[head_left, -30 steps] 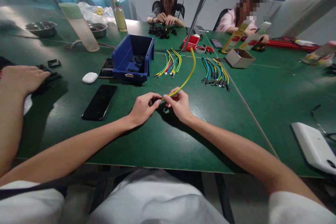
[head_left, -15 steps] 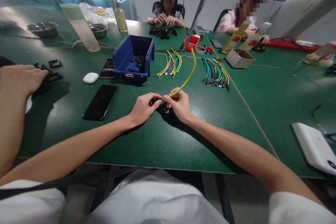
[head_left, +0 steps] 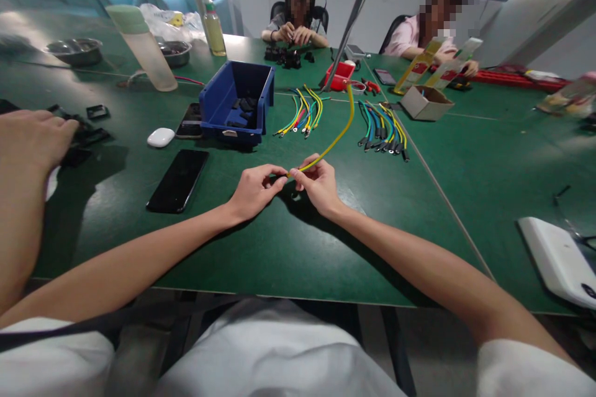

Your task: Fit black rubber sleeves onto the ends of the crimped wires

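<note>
My right hand [head_left: 317,185] pinches a yellow wire [head_left: 342,131] close to its near end. From there the wire curves up and away over the table, its far end free in the air. Touching it fingertip to fingertip, my left hand [head_left: 257,191] is closed on a small black sleeve at the wire's end, mostly hidden by the fingers. Beyond my hands lie a bundle of colored wires [head_left: 307,110] with bare ring terminals and, to its right, another bundle of wires [head_left: 382,129] with black sleeves on their near ends.
A blue bin [head_left: 233,130] holds several small black pieces. Left of my arm lie a black phone [head_left: 177,181] and a white earbud case [head_left: 161,138]. Another person's hand [head_left: 35,136] reaches in over black parts. A red box [head_left: 342,74] and a cardboard box [head_left: 426,103] stand farther back.
The wire's free end has swung slightly to the right. My two hands stay nearly in place. The neighbor's hand at the left has shifted a little leftward.
</note>
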Motion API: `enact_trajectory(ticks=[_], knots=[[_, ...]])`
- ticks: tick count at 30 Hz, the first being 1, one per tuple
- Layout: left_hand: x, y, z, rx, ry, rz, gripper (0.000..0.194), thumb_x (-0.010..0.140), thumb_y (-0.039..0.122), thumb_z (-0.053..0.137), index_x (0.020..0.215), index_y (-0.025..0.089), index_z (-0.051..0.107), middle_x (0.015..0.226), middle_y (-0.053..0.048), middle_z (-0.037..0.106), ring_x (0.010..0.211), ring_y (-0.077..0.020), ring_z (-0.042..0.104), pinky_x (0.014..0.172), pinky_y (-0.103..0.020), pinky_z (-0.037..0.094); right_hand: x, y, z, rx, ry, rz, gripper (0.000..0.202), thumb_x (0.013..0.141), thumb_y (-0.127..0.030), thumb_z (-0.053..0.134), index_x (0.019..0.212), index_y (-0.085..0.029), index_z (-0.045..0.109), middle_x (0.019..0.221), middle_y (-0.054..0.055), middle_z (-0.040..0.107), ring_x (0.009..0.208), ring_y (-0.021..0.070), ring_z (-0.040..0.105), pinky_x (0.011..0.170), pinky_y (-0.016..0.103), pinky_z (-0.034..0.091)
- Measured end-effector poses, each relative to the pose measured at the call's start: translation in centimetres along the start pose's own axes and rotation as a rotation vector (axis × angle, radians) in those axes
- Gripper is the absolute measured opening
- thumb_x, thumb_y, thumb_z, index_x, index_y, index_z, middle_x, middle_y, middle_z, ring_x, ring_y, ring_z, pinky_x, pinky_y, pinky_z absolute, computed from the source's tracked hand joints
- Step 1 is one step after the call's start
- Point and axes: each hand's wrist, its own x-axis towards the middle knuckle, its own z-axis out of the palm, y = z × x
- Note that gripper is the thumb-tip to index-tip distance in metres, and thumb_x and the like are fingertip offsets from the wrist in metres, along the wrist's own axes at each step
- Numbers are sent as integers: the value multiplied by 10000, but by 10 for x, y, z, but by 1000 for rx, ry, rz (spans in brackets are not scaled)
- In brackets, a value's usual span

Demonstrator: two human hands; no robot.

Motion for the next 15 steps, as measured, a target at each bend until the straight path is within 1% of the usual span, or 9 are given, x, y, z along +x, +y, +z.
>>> enact_trajectory(ticks=[2, 5, 8, 15], knots=[[-1, 0, 0, -5, 18, 4, 227, 868, 334, 625, 960, 147, 713, 800, -45, 715, 525, -94, 526, 502, -217, 425, 0, 0, 0, 4, -10, 2, 430, 655, -449, 818, 790, -226, 476, 595, -61, 599, 441, 95, 528, 438, 234, 437], [-1, 0, 0, -6, 37, 6, 219, 862, 332, 635, 955, 154, 722, 799, -43, 718, 529, -93, 529, 500, -214, 426, 0, 0, 0, 2, -12, 1, 416, 667, -449, 811, 784, -226, 479, 564, -68, 577, 443, 99, 530, 438, 233, 436], [-1, -1, 0, 1, 39, 10, 215, 865, 329, 636, 956, 156, 728, 799, -44, 720, 534, -94, 535, 510, -217, 435, 1, 2, -1, 5, -14, -13, 411, 662, -440, 820, 780, -224, 490, 550, -76, 556, 440, 96, 529, 440, 230, 433], [-1, -2, 1, 15, 37, 26, 207, 867, 322, 640, 955, 155, 725, 806, -47, 724, 537, -97, 545, 530, -226, 449, 1, 3, -1, 11, -26, -21, 398, 677, -438, 811, 775, -225, 489, 559, -75, 562, 439, 92, 521, 434, 225, 426]])
